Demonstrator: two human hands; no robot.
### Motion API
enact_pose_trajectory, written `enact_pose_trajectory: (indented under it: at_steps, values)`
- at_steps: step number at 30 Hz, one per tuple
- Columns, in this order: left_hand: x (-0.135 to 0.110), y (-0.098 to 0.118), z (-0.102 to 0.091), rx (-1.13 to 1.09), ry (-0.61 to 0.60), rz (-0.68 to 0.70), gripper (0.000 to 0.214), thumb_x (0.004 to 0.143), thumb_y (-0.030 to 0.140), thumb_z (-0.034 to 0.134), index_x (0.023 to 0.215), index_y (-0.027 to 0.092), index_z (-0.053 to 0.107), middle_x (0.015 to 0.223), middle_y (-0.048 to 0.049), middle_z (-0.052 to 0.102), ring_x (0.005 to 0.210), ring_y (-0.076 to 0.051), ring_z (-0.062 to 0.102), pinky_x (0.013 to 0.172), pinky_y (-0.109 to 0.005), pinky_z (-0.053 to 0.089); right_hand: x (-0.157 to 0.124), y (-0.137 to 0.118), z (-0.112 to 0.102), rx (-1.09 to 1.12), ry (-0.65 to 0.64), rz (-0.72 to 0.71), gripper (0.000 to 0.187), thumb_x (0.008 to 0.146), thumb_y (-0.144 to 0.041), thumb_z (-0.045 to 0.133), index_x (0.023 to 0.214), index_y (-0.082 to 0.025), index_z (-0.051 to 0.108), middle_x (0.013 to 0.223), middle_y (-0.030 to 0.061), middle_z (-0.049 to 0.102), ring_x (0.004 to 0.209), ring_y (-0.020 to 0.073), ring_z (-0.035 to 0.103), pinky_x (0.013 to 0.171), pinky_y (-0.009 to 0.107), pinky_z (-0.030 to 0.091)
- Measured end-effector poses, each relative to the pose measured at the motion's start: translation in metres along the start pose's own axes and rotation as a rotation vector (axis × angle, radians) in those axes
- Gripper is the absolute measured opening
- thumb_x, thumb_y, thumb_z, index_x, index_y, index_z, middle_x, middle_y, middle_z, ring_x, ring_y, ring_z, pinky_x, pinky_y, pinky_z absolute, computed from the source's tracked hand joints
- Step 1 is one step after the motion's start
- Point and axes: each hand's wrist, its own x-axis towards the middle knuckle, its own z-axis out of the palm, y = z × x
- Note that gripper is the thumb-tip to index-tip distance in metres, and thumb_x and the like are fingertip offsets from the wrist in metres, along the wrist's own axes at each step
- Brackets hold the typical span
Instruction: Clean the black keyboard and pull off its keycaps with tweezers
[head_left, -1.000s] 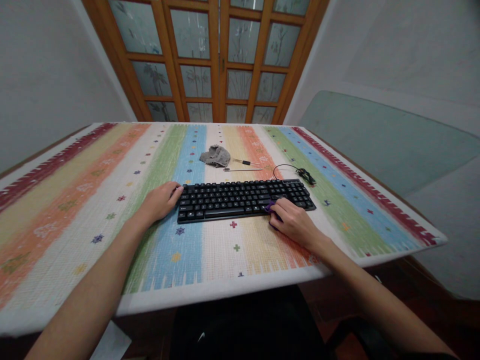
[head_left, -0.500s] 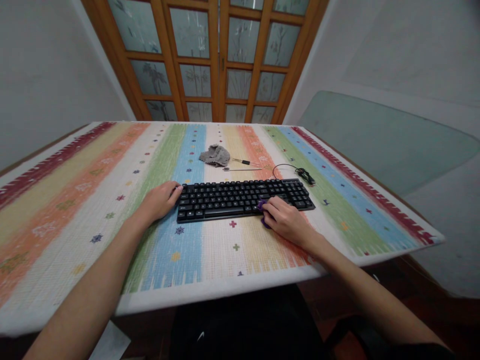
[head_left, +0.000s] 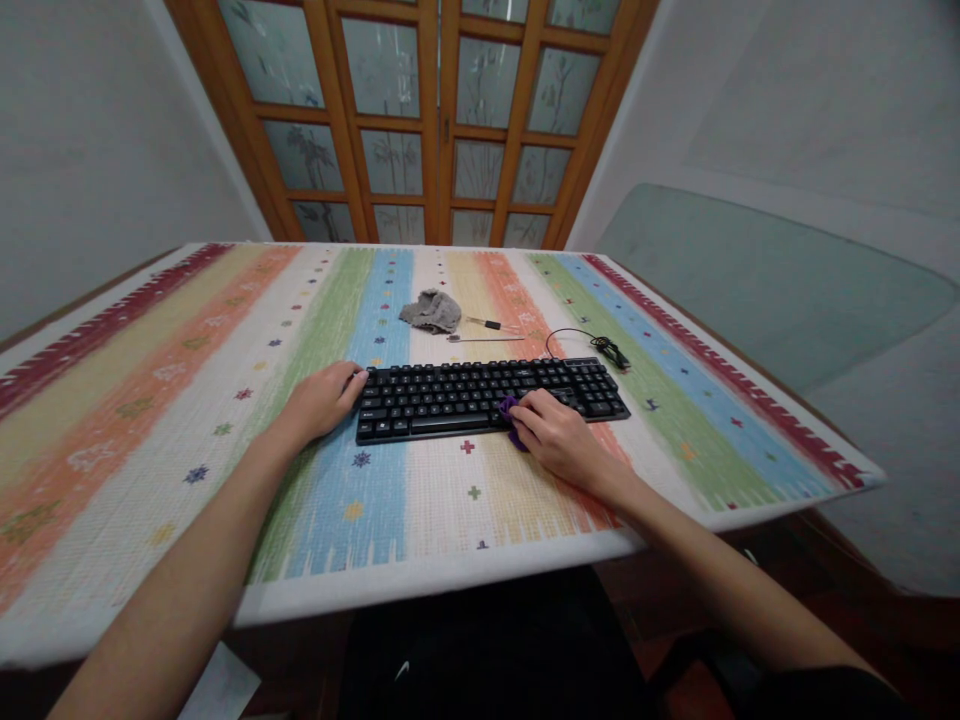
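A black keyboard (head_left: 480, 395) lies across the middle of the striped tablecloth (head_left: 187, 400). My left hand (head_left: 322, 400) rests curled against the keyboard's left end, its fingertips touching the edge. My right hand (head_left: 551, 435) is closed on a small purple object (head_left: 510, 412), probably a cloth, and presses it on the front row of keys a little right of centre. Most of the purple thing is hidden under my fingers.
Behind the keyboard lie a crumpled grey rag (head_left: 431, 311), a thin tool with a black handle (head_left: 487, 324) and a thin metal rod (head_left: 487, 340). The keyboard's black cable (head_left: 600, 345) coils at the back right. Wooden glazed doors (head_left: 435, 120) stand beyond the table.
My right hand has slid leftward along the keyboard's front row with the purple object. My left hand has stayed at the left end.
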Motion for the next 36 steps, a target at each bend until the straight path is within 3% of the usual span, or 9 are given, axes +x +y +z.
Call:
enact_pose_trajectory:
  at_steps: [4, 11, 19, 25, 28, 31, 36]
  values:
    - [0.000, -0.001, 0.001, 0.024, -0.006, -0.004, 0.052, 0.099, 0.048, 0.022, 0.106, 0.017, 0.063, 0.111, -0.0158, 0.071, 0.102, -0.032, 0.067, 0.090, -0.042, 0.050, -0.003, 0.001, -0.006, 0.034, -0.001, -0.034, 0.022, 0.100, -0.014, 0.048, 0.089, -0.015, 0.066, 0.087, 0.0103, 0.061, 0.081, 0.0224, 0.055, 0.071, 0.035, 0.049]
    - [-0.001, 0.002, -0.001, 0.020, -0.016, -0.008, 0.053, 0.098, 0.049, 0.020, 0.106, 0.017, 0.062, 0.110, -0.0164, 0.071, 0.102, -0.032, 0.067, 0.090, -0.042, 0.049, 0.010, -0.001, -0.005, 0.157, 0.111, 0.039, 0.019, 0.101, -0.016, 0.050, 0.098, -0.014, 0.069, 0.094, 0.0110, 0.063, 0.086, 0.0231, 0.057, 0.076, 0.037, 0.051]
    - [0.000, 0.004, -0.002, 0.019, -0.016, -0.014, 0.054, 0.097, 0.048, 0.020, 0.105, 0.015, 0.062, 0.110, -0.0191, 0.070, 0.103, -0.035, 0.067, 0.090, -0.045, 0.050, 0.016, -0.005, 0.006, 0.076, 0.029, 0.002, 0.021, 0.099, -0.014, 0.049, 0.096, -0.015, 0.071, 0.092, 0.0110, 0.061, 0.084, 0.0225, 0.053, 0.074, 0.035, 0.048]
    - [-0.001, 0.003, -0.002, 0.019, -0.015, -0.005, 0.054, 0.098, 0.048, 0.020, 0.105, 0.016, 0.063, 0.110, -0.0178, 0.071, 0.102, -0.033, 0.067, 0.089, -0.044, 0.050, 0.015, -0.004, 0.001, 0.056, -0.004, -0.046, 0.021, 0.099, -0.014, 0.049, 0.095, -0.014, 0.070, 0.090, 0.0110, 0.060, 0.084, 0.0232, 0.052, 0.074, 0.036, 0.048]
    - [-0.001, 0.003, -0.001, 0.026, -0.007, -0.008, 0.052, 0.098, 0.047, 0.021, 0.104, 0.017, 0.063, 0.110, -0.0171, 0.071, 0.102, -0.033, 0.067, 0.089, -0.044, 0.050, 0.014, 0.002, -0.006, 0.132, -0.016, -0.037, 0.021, 0.100, -0.016, 0.049, 0.095, -0.016, 0.069, 0.088, 0.0090, 0.060, 0.083, 0.0222, 0.053, 0.073, 0.036, 0.048]
    - [0.000, 0.002, -0.001, 0.032, -0.004, -0.004, 0.052, 0.098, 0.047, 0.021, 0.103, 0.017, 0.063, 0.109, -0.0172, 0.071, 0.100, -0.032, 0.067, 0.088, -0.043, 0.050, 0.012, 0.013, -0.012, 0.174, 0.055, 0.005, 0.018, 0.100, -0.018, 0.051, 0.096, -0.017, 0.068, 0.090, 0.0089, 0.062, 0.084, 0.0221, 0.055, 0.076, 0.037, 0.050]
    - [0.000, 0.002, 0.000, 0.016, -0.004, -0.003, 0.054, 0.098, 0.048, 0.020, 0.103, 0.016, 0.063, 0.109, -0.0183, 0.070, 0.101, -0.033, 0.067, 0.089, -0.044, 0.050, 0.005, 0.022, -0.008, 0.204, 0.084, 0.061, 0.018, 0.100, -0.018, 0.052, 0.098, -0.018, 0.069, 0.095, 0.0097, 0.063, 0.086, 0.0226, 0.058, 0.078, 0.039, 0.052]
